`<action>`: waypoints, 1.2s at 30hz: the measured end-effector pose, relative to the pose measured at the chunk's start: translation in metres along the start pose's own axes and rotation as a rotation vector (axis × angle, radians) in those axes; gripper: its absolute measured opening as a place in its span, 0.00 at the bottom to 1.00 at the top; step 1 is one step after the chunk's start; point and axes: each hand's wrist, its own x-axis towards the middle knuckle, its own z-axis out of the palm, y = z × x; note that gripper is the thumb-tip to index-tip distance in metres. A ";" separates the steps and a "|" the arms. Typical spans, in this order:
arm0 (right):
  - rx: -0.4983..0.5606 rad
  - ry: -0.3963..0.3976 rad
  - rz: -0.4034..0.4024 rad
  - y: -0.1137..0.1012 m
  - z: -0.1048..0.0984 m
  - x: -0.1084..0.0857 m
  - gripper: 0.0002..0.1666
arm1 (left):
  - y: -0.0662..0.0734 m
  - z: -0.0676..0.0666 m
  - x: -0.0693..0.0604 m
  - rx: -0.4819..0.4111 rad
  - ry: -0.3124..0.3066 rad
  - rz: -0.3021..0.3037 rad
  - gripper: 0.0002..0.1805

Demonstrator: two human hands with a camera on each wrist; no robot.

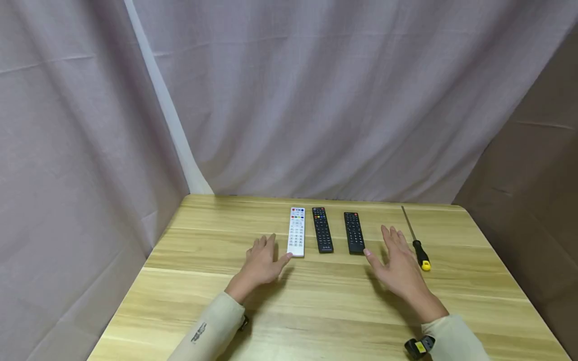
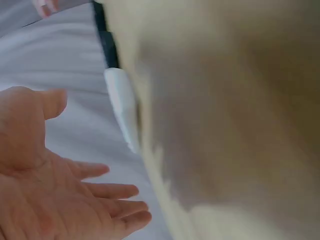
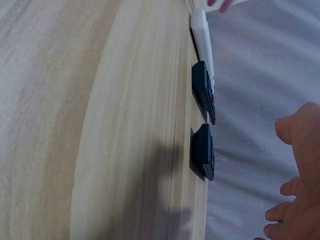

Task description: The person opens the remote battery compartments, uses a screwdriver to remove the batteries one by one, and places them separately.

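Observation:
A white remote (image 1: 296,232), a black remote with coloured buttons (image 1: 322,230) and a second black remote (image 1: 354,232) lie in a row on the table. My left hand (image 1: 261,264) hovers with spread fingers just left of the white remote (image 2: 121,102), its thumb near that remote's lower end. My right hand (image 1: 399,268) is spread between the right black remote (image 3: 202,151) and a screwdriver (image 1: 415,240) with a black and yellow handle. Both hands hold nothing, and their shadows fall on the wood.
The wooden table (image 1: 189,296) reaches back to a grey-purple curtain (image 1: 316,100), with more cloth at its left and a brown cloth (image 1: 533,200) at its right. A dark strapped device (image 1: 420,346) sits at the right wrist.

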 end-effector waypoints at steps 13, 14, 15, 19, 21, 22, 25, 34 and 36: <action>0.021 0.055 -0.022 -0.005 -0.002 -0.005 0.52 | 0.042 0.004 0.059 0.136 0.013 -0.004 0.44; 0.022 0.053 -0.017 -0.006 -0.001 -0.005 0.52 | 0.042 0.006 0.063 0.127 0.007 -0.018 0.46; 0.022 0.053 -0.011 -0.006 0.000 -0.006 0.52 | 0.042 0.008 0.067 0.113 0.002 -0.033 0.49; 0.030 0.053 -0.002 -0.010 0.004 -0.006 0.52 | 0.041 0.015 0.080 0.064 0.006 -0.094 0.58; 0.036 0.050 -0.005 -0.012 0.006 -0.005 0.52 | 0.041 0.018 0.084 0.048 0.020 -0.119 0.59; 0.040 0.047 -0.006 -0.014 0.006 -0.005 0.52 | 0.041 0.019 0.085 0.049 0.029 -0.129 0.59; 0.047 0.030 0.001 -0.016 0.007 -0.005 0.52 | 0.041 0.022 0.089 0.066 0.045 -0.144 0.63; 0.079 0.083 -0.100 -0.021 0.013 -0.005 0.51 | 0.036 0.031 0.093 0.035 0.047 -0.178 0.53; 0.084 0.094 -0.117 -0.023 0.014 -0.005 0.50 | 0.035 0.031 0.095 0.022 0.049 -0.195 0.48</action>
